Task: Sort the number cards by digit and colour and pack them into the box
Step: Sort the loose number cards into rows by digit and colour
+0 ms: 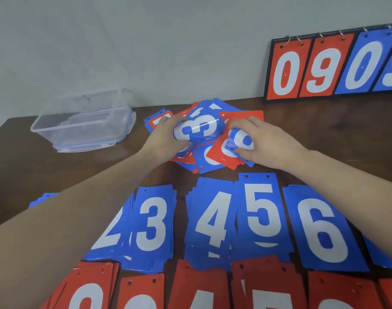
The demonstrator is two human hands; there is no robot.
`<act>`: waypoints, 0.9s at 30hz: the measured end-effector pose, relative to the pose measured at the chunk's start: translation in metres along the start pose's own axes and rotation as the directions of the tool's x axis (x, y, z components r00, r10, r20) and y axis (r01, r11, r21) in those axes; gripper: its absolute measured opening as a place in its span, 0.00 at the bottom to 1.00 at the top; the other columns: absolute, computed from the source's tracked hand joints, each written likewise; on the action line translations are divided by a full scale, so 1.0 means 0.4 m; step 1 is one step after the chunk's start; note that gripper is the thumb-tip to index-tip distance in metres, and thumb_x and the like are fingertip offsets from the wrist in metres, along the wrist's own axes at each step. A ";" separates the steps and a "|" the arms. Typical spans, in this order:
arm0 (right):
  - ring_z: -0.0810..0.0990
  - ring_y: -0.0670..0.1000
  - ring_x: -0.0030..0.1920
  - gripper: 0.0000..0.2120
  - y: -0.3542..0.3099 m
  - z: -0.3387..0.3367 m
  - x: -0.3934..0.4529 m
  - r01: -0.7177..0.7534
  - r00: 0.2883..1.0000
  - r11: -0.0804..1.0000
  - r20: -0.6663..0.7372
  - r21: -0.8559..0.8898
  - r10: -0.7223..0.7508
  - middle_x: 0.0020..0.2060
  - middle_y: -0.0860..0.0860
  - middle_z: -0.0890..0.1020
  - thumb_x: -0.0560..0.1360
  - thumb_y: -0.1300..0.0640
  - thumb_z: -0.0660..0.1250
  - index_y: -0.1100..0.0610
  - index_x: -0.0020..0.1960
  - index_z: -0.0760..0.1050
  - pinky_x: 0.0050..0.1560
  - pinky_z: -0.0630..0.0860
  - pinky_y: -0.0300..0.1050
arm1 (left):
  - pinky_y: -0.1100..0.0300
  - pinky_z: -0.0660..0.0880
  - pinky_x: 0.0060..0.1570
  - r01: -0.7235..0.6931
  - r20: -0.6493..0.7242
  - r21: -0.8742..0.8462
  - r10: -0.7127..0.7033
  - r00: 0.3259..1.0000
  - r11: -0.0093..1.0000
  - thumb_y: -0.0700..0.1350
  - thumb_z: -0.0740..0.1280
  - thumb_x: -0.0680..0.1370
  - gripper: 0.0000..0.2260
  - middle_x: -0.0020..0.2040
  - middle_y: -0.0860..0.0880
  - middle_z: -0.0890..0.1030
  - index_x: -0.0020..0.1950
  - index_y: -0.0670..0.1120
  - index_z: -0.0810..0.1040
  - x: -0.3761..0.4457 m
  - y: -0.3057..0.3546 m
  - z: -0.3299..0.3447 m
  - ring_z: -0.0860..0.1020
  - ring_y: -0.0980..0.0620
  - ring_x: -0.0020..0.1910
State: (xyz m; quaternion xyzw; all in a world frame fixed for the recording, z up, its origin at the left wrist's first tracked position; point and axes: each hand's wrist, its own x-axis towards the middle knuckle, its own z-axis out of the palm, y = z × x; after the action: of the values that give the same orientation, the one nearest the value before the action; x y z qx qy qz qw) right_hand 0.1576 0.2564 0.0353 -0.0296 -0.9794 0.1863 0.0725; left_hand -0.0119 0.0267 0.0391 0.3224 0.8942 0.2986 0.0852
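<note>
While the clear plastic box point(83, 121) sits open at the far left of the worktop point(324, 134), my left hand point(168, 139) curls around a bent blue 3 card point(197, 128) over the mixed pile point(204, 157). Just beside it, my right hand point(262, 141) pinches a blue card point(240, 141) showing a round digit. Nearer me lie sorted blue stacks point(264, 217) and red stacks point(199, 286). A flip scoreboard point(333, 65) leans at the far right.

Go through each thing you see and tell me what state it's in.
Box: open, empty, on its lid.
Unsorted pile: jumbled red and blue cards.
Blue 3 card: bent, gripped by left hand.
Right hand: pinching another blue card.
Scoreboard: upright against wall.
</note>
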 end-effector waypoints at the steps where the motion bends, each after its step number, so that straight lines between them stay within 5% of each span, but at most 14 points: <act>1: 0.78 0.53 0.51 0.21 -0.006 -0.006 0.000 -0.036 0.999 0.998 -0.009 0.047 0.037 0.62 0.46 0.73 0.76 0.49 0.72 0.42 0.64 0.66 0.43 0.72 0.44 | 0.63 0.74 0.52 0.013 -0.002 -0.036 -0.013 1.000 0.999 0.45 0.78 0.72 0.27 0.63 0.49 0.74 0.69 0.52 0.72 -0.007 -0.001 -0.006 0.76 0.51 0.60; 4: 0.79 0.52 0.45 0.19 -0.023 -0.035 0.008 -0.159 0.980 0.950 -0.071 0.267 0.185 0.54 0.48 0.74 0.75 0.49 0.75 0.48 0.53 0.64 0.40 0.77 0.48 | 0.62 0.77 0.52 0.062 0.024 -0.169 -0.058 0.998 0.984 0.41 0.76 0.74 0.27 0.61 0.50 0.75 0.70 0.53 0.70 -0.048 0.015 -0.029 0.77 0.53 0.56; 7: 0.76 0.45 0.43 0.15 -0.042 -0.075 0.014 -0.215 0.960 0.906 -0.095 0.365 0.265 0.46 0.47 0.73 0.75 0.47 0.74 0.50 0.44 0.68 0.38 0.70 0.37 | 0.66 0.78 0.47 0.095 0.053 -0.316 -0.082 0.995 0.944 0.41 0.74 0.76 0.24 0.56 0.56 0.77 0.67 0.56 0.69 -0.094 0.021 -0.045 0.79 0.59 0.52; 9: 0.75 0.46 0.43 0.15 -0.058 -0.100 0.008 -0.240 0.948 0.863 -0.086 0.445 0.308 0.44 0.48 0.75 0.77 0.45 0.71 0.53 0.41 0.71 0.39 0.69 0.39 | 0.57 0.81 0.51 0.141 0.071 -0.404 -0.122 0.990 0.904 0.46 0.75 0.75 0.19 0.55 0.54 0.80 0.62 0.54 0.72 -0.122 0.019 -0.056 0.81 0.54 0.52; 11: 0.79 0.50 0.48 0.17 -0.071 -0.118 -0.007 -0.235 0.943 0.814 -0.079 0.531 0.324 0.48 0.51 0.79 0.80 0.44 0.67 0.58 0.45 0.77 0.46 0.75 0.45 | 0.49 0.78 0.49 0.170 0.081 -0.435 -0.149 0.985 0.884 0.48 0.74 0.76 0.10 0.50 0.48 0.80 0.53 0.54 0.75 -0.148 0.021 -0.068 0.79 0.46 0.47; 14: 0.79 0.55 0.55 0.21 -0.098 -0.132 -0.033 -0.190 0.943 0.815 -0.129 0.547 0.307 0.55 0.57 0.79 0.82 0.44 0.62 0.64 0.52 0.77 0.57 0.76 0.56 | 0.56 0.71 0.42 0.207 0.059 -0.515 -0.207 0.977 0.832 0.47 0.72 0.79 0.06 0.43 0.47 0.78 0.45 0.51 0.75 -0.194 0.022 -0.077 0.75 0.51 0.44; 17: 0.82 0.56 0.51 0.20 -0.128 -0.126 -0.064 -0.259 0.921 0.755 -0.081 0.603 0.380 0.53 0.58 0.82 0.82 0.43 0.62 0.61 0.52 0.78 0.52 0.77 0.53 | 0.68 0.71 0.35 0.208 0.002 -0.601 -0.258 0.966 0.772 0.45 0.72 0.79 0.06 0.46 0.48 0.82 0.46 0.48 0.76 -0.241 0.030 -0.091 0.80 0.61 0.41; 21: 0.85 0.57 0.53 0.18 -0.168 -0.108 -0.105 -0.316 0.900 0.638 0.009 0.702 0.435 0.52 0.54 0.85 0.83 0.43 0.61 0.57 0.56 0.78 0.57 0.79 0.61 | 0.61 0.77 0.46 0.204 0.012 -0.683 -0.269 0.963 0.702 0.44 0.73 0.78 0.04 0.51 0.43 0.85 0.48 0.47 0.80 -0.302 0.030 -0.112 0.83 0.51 0.50; 27: 0.86 0.56 0.51 0.09 -0.250 -0.062 -0.160 -0.316 0.885 0.542 0.036 0.779 0.463 0.52 0.51 0.86 0.83 0.50 0.62 0.52 0.56 0.79 0.56 0.82 0.61 | 0.51 0.82 0.47 0.201 0.071 -0.909 -0.340 0.938 0.366 0.46 0.68 0.81 0.05 0.55 0.47 0.86 0.56 0.51 0.82 -0.410 0.022 -0.144 0.85 0.47 0.53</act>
State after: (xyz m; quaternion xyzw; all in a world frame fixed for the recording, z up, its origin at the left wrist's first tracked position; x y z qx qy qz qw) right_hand 0.2216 0.1670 0.0867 -0.2298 -0.7640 0.5909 0.1199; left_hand 0.1004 -0.0985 0.0843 0.0537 0.6345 0.7343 0.2352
